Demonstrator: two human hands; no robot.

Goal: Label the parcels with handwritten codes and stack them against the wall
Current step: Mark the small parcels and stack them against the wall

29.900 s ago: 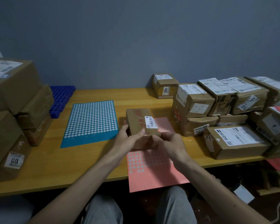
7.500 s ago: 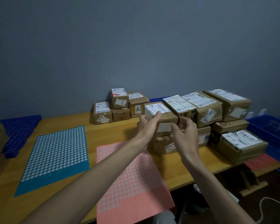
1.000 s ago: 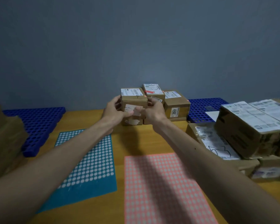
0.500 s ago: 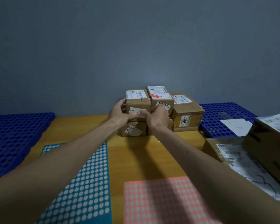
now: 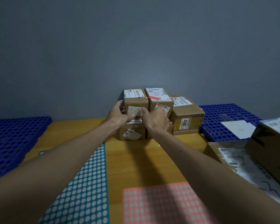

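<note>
A small brown parcel (image 5: 135, 101) with a white label sits on top of another parcel (image 5: 131, 134) against the grey wall. My left hand (image 5: 119, 116) grips its left side and my right hand (image 5: 155, 118) holds its front right corner. Beside it stands a second top parcel (image 5: 160, 98) with a red-striped label, and to the right a larger parcel marked 2017 (image 5: 187, 113). My right hand hides most of the lower parcel under the red-striped one.
A teal sticker sheet (image 5: 82, 188) and a pink sticker sheet (image 5: 160, 204) lie on the wooden table (image 5: 124, 159). Blue perforated mats (image 5: 11, 139) (image 5: 220, 115) flank the stack. Larger parcels (image 5: 270, 152) crowd the right edge.
Both hands have pushed the small parcel back onto the stack by the wall, and my view has moved closer and tilted up over the last second.
</note>
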